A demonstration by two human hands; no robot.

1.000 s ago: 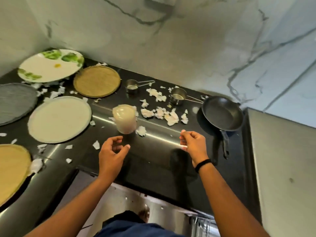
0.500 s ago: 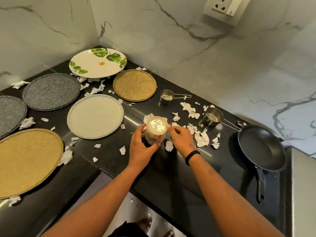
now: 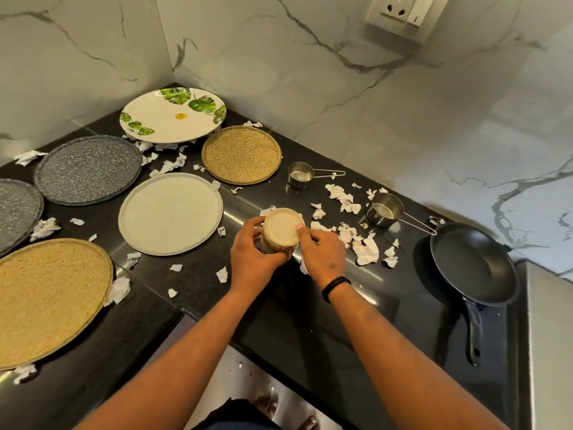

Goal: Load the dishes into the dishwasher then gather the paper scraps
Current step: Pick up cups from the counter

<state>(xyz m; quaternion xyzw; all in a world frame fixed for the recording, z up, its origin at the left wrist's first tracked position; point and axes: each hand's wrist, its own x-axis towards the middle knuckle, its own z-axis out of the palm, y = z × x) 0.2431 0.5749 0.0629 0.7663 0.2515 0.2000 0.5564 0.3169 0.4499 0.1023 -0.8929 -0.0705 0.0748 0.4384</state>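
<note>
Both our hands wrap the cream cup (image 3: pixel 282 231) upside down on the black surface (image 3: pixel 310 305): left hand (image 3: pixel 252 255) curled round its side, right hand (image 3: pixel 322 252) fingers (image 3: pixel 300 227) touching its base. Paper scraps (image 3: pixel 366 251) lie just beside it.

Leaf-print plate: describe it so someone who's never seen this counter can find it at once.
Start at the far corner where the two marble walls meet above the black countertop. The leaf-print plate sits right in that corner, behind a speckled grey plate and a small woven gold mat. It is the only white plate with green leaves and a yellow dot.
</note>
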